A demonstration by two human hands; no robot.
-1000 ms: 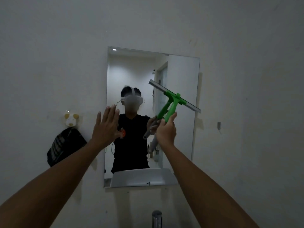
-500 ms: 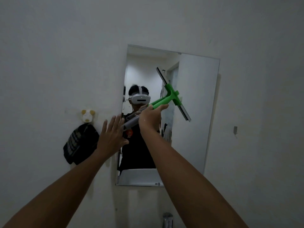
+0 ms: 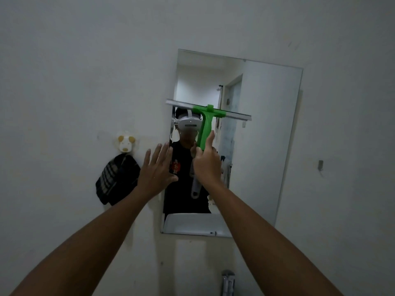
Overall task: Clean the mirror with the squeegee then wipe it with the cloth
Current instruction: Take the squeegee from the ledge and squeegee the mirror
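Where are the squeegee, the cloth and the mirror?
squeegee [image 3: 205,127], head view, on its green handle.
cloth [image 3: 116,180], head view, middle of the dark striped fabric hanging on the wall.
mirror [image 3: 271,135], head view, bare glass on the right.

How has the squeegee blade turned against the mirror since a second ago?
Yes. The squeegee blade, earlier slanted across the mirror, now lies near level with the mirror's top edge, handle pointing down in the right hand.

- Mirror [image 3: 267,146]: frameless rectangle mounted flat on the white wall
- Squeegee [image 3: 206,124]: green handle upright with a grey lower end, long grey blade roughly level across the glass's left half
- Cloth [image 3: 116,180]: dark striped, hanging left of the mirror
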